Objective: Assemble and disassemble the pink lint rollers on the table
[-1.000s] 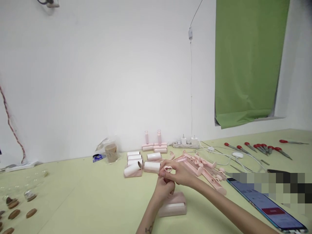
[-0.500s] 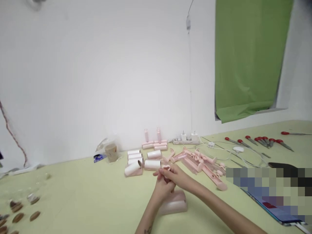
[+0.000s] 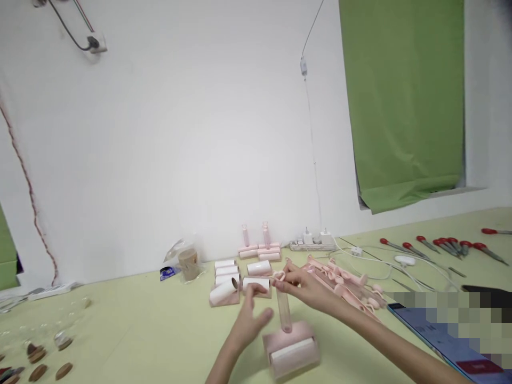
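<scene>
An assembled pink lint roller [image 3: 294, 352] stands upright on the table in front of me, its white paper roll low in the pink head and its clear handle [image 3: 284, 312] pointing up. At the top of that handle, the fingers of my right hand [image 3: 310, 288] are closed on the pink heart-like loop [image 3: 279, 276]. My left hand [image 3: 248, 320] is just left of the handle, apart from it, thumb and fingers spread with nothing in them. Beyond my left hand lie several white paper rolls [image 3: 259, 268] in pink holders.
Pink handle parts [image 3: 340, 274] are piled right of centre. Finished rollers [image 3: 267, 250] stand by the wall near a power strip [image 3: 312, 246]. Red-handled tools [image 3: 448, 245], white cables and a phone [image 3: 444, 341] lie at right; brown discs [image 3: 38, 372] at left. A tape roll [image 3: 189, 265] stands further back.
My hands were together over the loop; my left hand has let go and moved left, opening. The roller handle now shows upright under my right hand. The camera view has shifted.
</scene>
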Demonstrator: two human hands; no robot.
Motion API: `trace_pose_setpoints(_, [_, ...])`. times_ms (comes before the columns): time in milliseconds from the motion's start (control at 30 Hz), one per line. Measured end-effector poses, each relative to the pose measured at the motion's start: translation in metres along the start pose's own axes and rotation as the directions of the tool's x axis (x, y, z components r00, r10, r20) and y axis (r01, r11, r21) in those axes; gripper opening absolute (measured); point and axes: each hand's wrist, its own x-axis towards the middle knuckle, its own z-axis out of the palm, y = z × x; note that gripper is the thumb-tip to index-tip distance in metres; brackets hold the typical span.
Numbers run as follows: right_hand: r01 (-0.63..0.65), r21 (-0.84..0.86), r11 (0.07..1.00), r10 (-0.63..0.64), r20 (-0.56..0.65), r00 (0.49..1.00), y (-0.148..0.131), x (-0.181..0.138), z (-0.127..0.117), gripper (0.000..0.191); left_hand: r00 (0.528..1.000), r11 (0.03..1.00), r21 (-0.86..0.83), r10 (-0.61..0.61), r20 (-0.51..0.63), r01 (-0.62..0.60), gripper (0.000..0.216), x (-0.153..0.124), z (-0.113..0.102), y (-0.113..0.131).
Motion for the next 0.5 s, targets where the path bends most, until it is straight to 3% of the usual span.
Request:
trace_pose_setpoints(33, [-0.025,0.017,1.0,0.025,-0.022,0.999,0.001,0.012,-0.006,0.045,0.991,0.999,0.046,0.002,-0.133,0.004,0.032,0.001,-0.015,-0.01])
trace_pose_setpoints(100, [-0.059,0.044,0.997,0.063,-0.109,0.992,0.006,0.042,-0.015,0.049,0.894,0.982,0.129,-0.069,-0.442,0.139,0.04,0.002,-0.043,-0.038])
trace_pose_setpoints(233, [-0.031,0.022,0.999,0.035,-0.24,0.97,0.022,0.121,-0.013,0.047,0.753,0.945,0.143,-0.137,-0.644,0.294,0.067,-0.004,-0.078,-0.103])
trace_pose_setpoints(333, [-0.014,0.012,1.0,0.016,-0.253,0.967,0.043,0.18,0.011,0.038,0.75,0.936,0.064,-0.235,-0.618,0.346,0.074,-0.015,-0.086,-0.137])
trace_pose_setpoints(400, [-0.015,0.0,1.0,0.014,-0.247,0.969,0.06,0.211,0.032,0.027,0.796,0.93,0.018,-0.305,-0.523,0.368,0.071,-0.02,-0.088,-0.15])
trace_pose_setpoints(500, [-0.028,-0.029,0.999,0.02,-0.247,0.969,0.085,0.241,0.062,0.027,0.837,0.925,0.067,-0.304,-0.455,0.373,0.064,-0.024,-0.089,-0.159])
